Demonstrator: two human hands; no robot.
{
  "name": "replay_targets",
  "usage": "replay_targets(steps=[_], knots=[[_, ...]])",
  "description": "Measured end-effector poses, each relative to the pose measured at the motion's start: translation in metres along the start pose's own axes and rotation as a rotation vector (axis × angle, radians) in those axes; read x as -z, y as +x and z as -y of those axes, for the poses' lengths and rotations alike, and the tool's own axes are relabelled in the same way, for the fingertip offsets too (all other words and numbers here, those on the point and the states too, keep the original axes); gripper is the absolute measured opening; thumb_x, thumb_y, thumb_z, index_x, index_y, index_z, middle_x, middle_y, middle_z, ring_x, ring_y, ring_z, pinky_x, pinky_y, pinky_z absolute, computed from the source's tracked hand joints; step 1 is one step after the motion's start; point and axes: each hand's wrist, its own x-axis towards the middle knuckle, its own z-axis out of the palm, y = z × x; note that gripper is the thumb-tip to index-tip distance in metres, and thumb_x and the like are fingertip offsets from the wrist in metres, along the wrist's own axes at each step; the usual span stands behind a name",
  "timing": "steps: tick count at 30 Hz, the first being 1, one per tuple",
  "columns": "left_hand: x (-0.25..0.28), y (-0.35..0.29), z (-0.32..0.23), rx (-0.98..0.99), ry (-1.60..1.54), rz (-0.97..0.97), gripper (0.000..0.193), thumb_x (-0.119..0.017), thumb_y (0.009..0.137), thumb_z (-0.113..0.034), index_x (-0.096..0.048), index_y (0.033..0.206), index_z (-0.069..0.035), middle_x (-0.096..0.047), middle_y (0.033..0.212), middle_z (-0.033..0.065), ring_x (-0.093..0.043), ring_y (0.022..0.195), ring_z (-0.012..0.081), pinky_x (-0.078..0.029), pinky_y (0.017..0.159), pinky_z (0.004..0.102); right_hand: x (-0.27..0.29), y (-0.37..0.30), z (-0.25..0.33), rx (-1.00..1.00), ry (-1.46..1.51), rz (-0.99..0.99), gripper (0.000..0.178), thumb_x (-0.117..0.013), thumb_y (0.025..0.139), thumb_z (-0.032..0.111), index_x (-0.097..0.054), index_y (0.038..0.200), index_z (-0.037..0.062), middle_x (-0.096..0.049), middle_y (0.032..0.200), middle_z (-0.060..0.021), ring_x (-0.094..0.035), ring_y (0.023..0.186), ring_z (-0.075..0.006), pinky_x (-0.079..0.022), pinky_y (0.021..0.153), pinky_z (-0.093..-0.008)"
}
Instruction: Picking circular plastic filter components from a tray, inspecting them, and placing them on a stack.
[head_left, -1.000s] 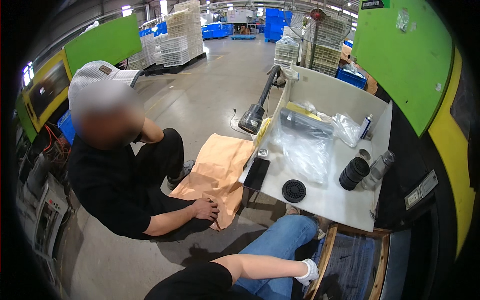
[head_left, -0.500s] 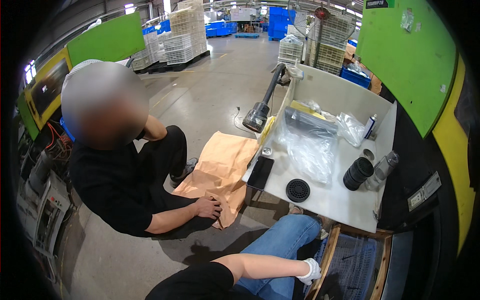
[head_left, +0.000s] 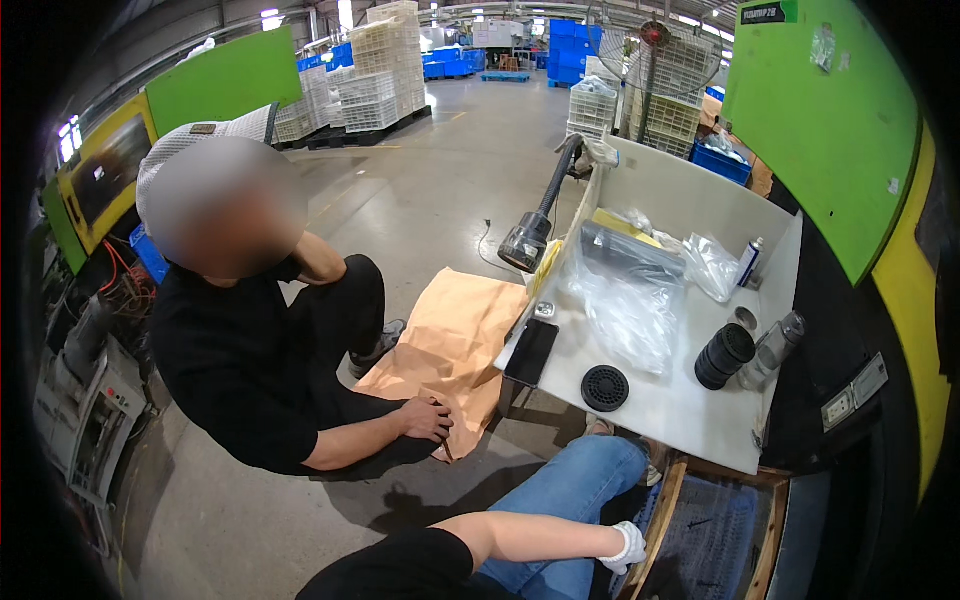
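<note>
My left hand (head_left: 628,547), in a white glove, is at the end of my bare forearm, which lies across my jeans-clad thigh. Its back faces up beside the wooden rim (head_left: 662,535) of a frame around a blue plastic grid (head_left: 712,525). The fingers bend down out of sight, so I cannot see whether they hold anything. My right hand is out of the picture. Ahead stands a white bin-like worktable (head_left: 690,425), bearing a round black slotted disc (head_left: 605,388), a stack of black ribbed rings (head_left: 725,356), a clear bottle (head_left: 772,350) and a phone (head_left: 531,352).
A person in black (head_left: 240,370) crouches at left, one hand on the thigh. Tan paper (head_left: 450,330) covers floor beside the table. A black flexible-neck lamp (head_left: 527,240) overhangs the table's left edge. Plastic bags (head_left: 630,310) lie inside. A green machine panel (head_left: 830,120) flanks the right.
The whole view has shifted slightly, so things appear a little farther right and lower. The crouching person's head has turned or tilted somewhat. My left hand stays beside the wooden rim.
</note>
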Motion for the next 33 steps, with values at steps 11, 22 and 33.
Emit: replay_targets(steps=[11, 22, 33], knots=[[-0.002, 0.002, 0.002, -0.002, 0.054, 0.023, 0.050, -0.068, 0.073, -0.041, -0.065, 0.109, -0.006, -0.068, 0.106, 0.0158, -0.066, 0.098, 0.0342, -0.053, 0.078, 0.0466, 0.006, 0.016, -0.008, -0.023, 0.113, -0.073, 0.034, -0.062, 0.089, 0.040, -0.062, 0.078, 0.0081, -0.045, 0.055, 0.0009, -0.042, 0.044, -0.0127, -0.033, 0.039, -0.0268], [-0.004, 0.001, 0.003, 0.012, -0.009, 0.065, 0.049, -0.068, 0.074, -0.038, -0.066, 0.112, -0.007, -0.069, 0.104, 0.0156, -0.066, 0.098, 0.0339, -0.053, 0.079, 0.0464, 0.018, 0.029, -0.017, -0.013, -0.007, 0.022, 0.029, -0.054, 0.094, 0.038, -0.061, 0.080, 0.0133, -0.048, 0.064, 0.0021, -0.047, 0.056, -0.0151, -0.040, 0.051, -0.0306], [-0.002, -0.003, 0.007, 0.005, -0.019, 0.024, 0.046, -0.066, 0.075, -0.040, -0.067, 0.108, -0.007, -0.069, 0.101, 0.0154, -0.066, 0.096, 0.0344, -0.053, 0.077, 0.0465, 0.019, 0.037, -0.017, -0.041, -0.001, -0.005, 0.029, -0.057, 0.092, 0.040, -0.060, 0.078, 0.0151, -0.046, 0.059, 0.0015, -0.045, 0.052, -0.0142, -0.038, 0.046, -0.0296]])
